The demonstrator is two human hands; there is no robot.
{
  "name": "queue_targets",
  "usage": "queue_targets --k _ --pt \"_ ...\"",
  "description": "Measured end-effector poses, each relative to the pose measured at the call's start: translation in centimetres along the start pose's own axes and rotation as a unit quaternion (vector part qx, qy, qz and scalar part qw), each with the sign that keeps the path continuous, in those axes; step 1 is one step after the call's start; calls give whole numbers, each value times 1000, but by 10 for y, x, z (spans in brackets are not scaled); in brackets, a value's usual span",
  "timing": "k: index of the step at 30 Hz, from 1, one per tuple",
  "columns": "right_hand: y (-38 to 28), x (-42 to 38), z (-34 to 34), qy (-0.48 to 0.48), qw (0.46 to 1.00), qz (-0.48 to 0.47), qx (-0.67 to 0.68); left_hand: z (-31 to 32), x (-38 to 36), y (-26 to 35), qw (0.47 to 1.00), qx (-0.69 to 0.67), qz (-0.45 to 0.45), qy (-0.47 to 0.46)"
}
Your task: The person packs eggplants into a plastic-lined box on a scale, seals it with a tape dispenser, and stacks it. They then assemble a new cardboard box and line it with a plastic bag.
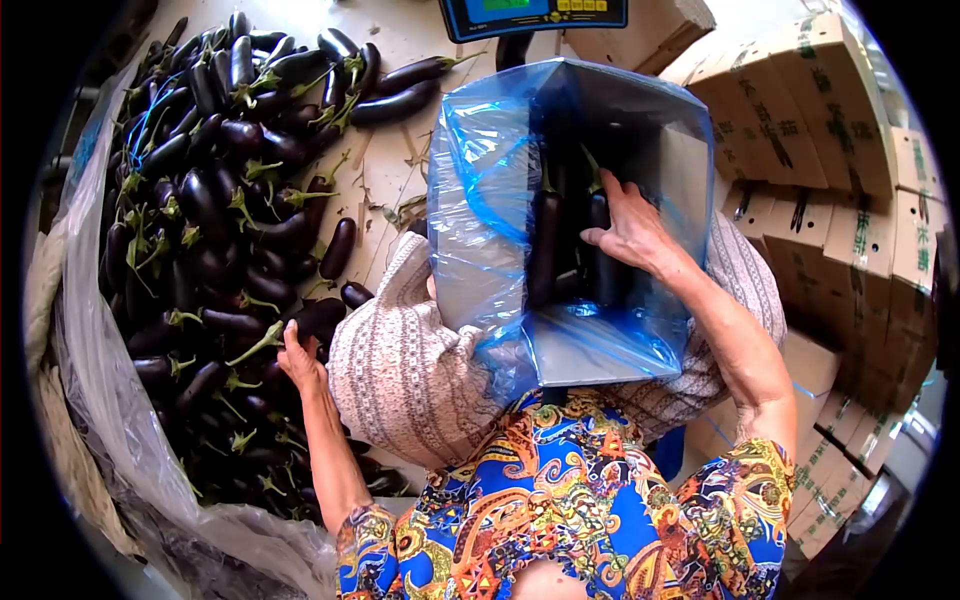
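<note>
The eggplant [600,212] at the right hand [625,225] is inside the box, standing lengthwise with its green stem toward the far wall, and a second eggplant [545,240] lies beside it, almost parallel. The right hand reaches over the first one near its stem end; its fingers are a little spread and bent, with the thumb set apart, but the inside of the box is dark, so I cannot tell whether they truly pinch the fruit or only rest on it. For good handling, I think this eggplant should be kept straight beside its neighbour, pressed with soft fingers and not pushed by force, because the skin could be scratched by a hard stem. It would be wise also to keep the blue film [480,215], which covers the left side of the box [680,180], out from under the fruit. To the left, the left hand [300,352] is at the edge of the big pile of eggplants [215,200], next to one dark eggplant [322,316]; whether its fingers grip is hidden from me. Here a gentle lift seems better than pulling, since many stems cross. Beyond the box stands a digital display [535,12], and stacked cartons [835,110] are at the right.
</note>
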State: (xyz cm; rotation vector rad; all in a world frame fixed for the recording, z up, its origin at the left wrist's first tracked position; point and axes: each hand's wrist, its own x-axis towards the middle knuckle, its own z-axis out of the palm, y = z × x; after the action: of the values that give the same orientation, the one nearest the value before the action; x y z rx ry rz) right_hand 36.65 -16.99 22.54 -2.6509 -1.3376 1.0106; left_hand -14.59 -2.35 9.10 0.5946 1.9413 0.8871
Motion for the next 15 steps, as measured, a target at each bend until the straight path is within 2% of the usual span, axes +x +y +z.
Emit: queue_targets --k 1,3,4,5,8,9,11,13,15 --pt "1 1 6 1 998 -12 -63 -2 -11 14 997 10 27 -66" --pt "2 6 27 5 982 -40 -186 4 -49 53 978 21 168 -120" --pt "1 9 31 -14 967 -51 -248 7 -56 74 977 5 161 -142" --pt "5 9 31 19 962 -85 -258 16 -80 102 965 27 209 -154" --pt "15 10 44 115 925 -191 -307 38 -123 171 880 77 398 -247" --pt "16 13 51 146 900 -228 -341 49 -148 196 870 84 392 -288" --pt "5 21 46 6 926 -189 -326 75 -175 222 841 62 420 -336" --pt "10 29 41 10 966 -156 -206 95 -191 242 794 59 429 -425" --pt "29 37 49 26 973 -146 -179 115 -219 254 772 68 396 -493"
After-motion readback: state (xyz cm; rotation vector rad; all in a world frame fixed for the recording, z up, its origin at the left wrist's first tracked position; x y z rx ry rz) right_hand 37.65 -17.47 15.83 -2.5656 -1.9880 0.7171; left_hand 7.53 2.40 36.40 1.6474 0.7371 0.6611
